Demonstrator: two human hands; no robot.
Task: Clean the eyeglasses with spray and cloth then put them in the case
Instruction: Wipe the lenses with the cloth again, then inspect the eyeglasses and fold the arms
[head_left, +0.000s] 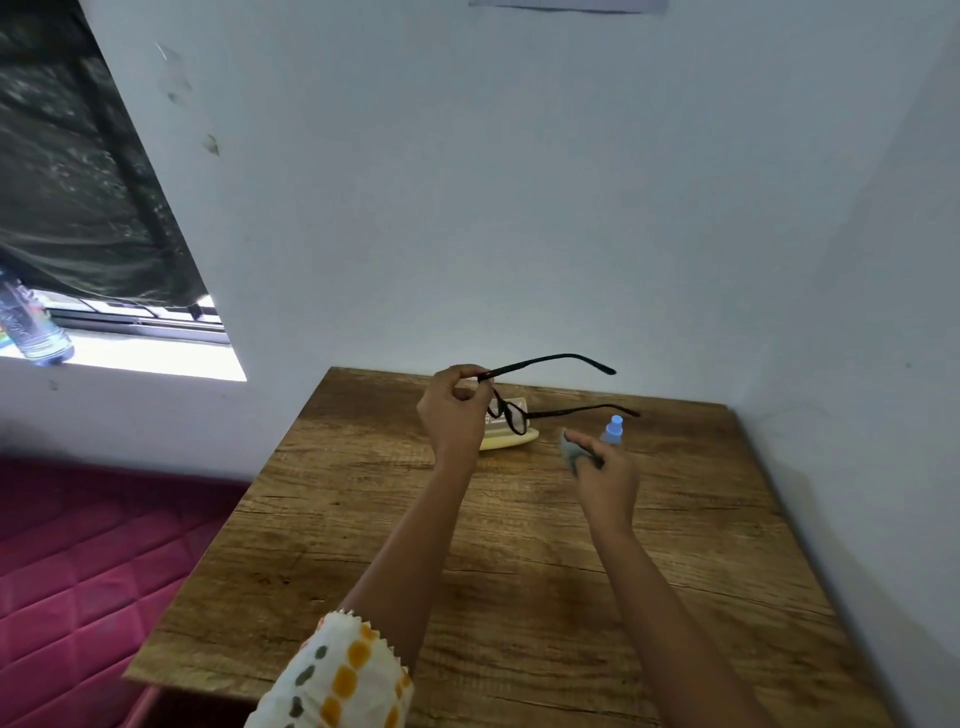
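My left hand (454, 410) pinches the black eyeglasses (540, 387) at the frame's left corner and holds them up above the table, with both temple arms unfolded and pointing right. Behind the lenses a pale yellow case (511, 440) lies on the wooden table (467, 545). My right hand (605, 473) grips a small grey cloth (571, 449) just right of and below the glasses. A small spray bottle (614, 430) with a blue cap stands right behind that hand, partly hidden by it.
The table sits in a corner, with white walls behind and to the right. A window with a dark curtain (78, 182) and a plastic bottle (34, 327) on its sill is at the left. A pink quilted mattress (78, 571) lies left of the table.
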